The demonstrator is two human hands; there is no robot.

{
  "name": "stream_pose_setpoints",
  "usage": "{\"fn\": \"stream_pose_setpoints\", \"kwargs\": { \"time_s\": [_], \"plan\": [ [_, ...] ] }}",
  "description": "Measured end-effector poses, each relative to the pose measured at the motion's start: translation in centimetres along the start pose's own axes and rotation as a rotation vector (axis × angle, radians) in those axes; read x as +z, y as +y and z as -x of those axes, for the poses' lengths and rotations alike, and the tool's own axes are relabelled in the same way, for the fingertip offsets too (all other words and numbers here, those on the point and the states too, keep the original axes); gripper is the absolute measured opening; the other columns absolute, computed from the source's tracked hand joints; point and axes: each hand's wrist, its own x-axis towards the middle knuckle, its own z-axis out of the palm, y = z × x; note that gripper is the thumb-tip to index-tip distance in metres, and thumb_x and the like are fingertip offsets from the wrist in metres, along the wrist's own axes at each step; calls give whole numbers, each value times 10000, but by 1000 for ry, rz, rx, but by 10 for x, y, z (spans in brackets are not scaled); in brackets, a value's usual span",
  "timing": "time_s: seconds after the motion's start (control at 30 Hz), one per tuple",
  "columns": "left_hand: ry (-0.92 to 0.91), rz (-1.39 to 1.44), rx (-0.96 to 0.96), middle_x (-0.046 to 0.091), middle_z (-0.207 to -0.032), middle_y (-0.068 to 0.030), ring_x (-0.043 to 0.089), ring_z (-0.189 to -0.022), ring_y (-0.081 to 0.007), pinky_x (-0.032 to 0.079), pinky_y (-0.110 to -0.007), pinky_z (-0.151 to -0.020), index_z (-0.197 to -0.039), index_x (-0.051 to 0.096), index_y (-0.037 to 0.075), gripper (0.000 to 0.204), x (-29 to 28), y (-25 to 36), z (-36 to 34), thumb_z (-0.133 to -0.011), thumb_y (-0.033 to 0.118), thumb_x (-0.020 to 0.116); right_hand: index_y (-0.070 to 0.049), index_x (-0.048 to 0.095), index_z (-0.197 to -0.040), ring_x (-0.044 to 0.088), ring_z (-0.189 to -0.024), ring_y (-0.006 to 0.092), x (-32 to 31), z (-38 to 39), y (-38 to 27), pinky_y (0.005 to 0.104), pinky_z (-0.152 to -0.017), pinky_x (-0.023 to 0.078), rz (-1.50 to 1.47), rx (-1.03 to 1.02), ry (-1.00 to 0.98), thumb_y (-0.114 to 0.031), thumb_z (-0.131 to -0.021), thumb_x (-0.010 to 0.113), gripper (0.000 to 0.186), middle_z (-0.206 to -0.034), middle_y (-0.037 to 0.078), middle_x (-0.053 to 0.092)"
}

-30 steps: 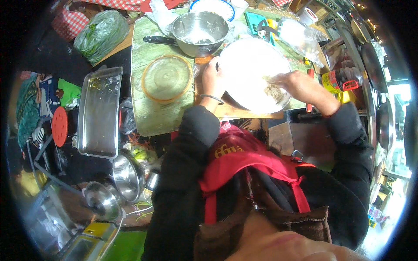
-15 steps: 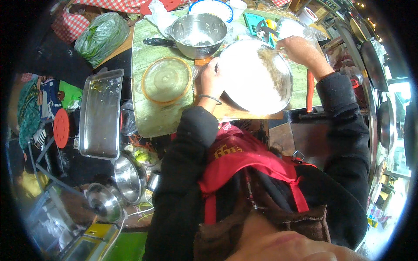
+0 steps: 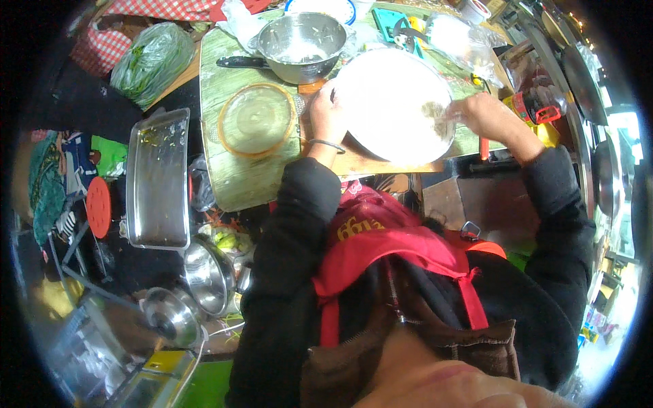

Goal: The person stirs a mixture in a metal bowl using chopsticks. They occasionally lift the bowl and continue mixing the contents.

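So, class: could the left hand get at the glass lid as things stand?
Probably yes. The left hand rests on the rim of the white bowl, and the glass lid lies right beside it on the board with nothing between.

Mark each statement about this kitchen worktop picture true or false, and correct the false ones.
1. The left hand grips the rim of the large white bowl. True.
2. The right hand rests on the metal tray. False: it is at the white bowl's right edge.
3. The round glass dish lies left of the white bowl. True.
4. The steel mixing bowl is stacked inside the white bowl. False: it stands apart, behind it.
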Motion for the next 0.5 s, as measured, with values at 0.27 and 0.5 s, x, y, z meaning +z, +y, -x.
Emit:
{"fn": "stream_pose_setpoints", "kwargs": {
  "time_s": [0.27, 0.5],
  "plan": [
    [-14, 47, 11, 589, -915, -200, 566, -863, -318, 435, -351, -765, -978, 550, -14, 251, -1, 2, 1, -785, 140, 508, -99, 606, -934, 587, -712, 326, 41, -41, -11, 408, -645, 461, -149, 146, 383, -82, -746, 472, 231, -732, 183, 590],
    [7, -9, 53, 590, -887, -206, 564, -847, -329, 433, -363, -759, -962, 554, -22, 240, 1, 0, 0, -790, 135, 494, -95, 606, -964, 579, -732, 330, 33, 3, -32, 401, -669, 460, -279, -35, 238, -76, -747, 469, 257, -753, 185, 587]
  ]
}}
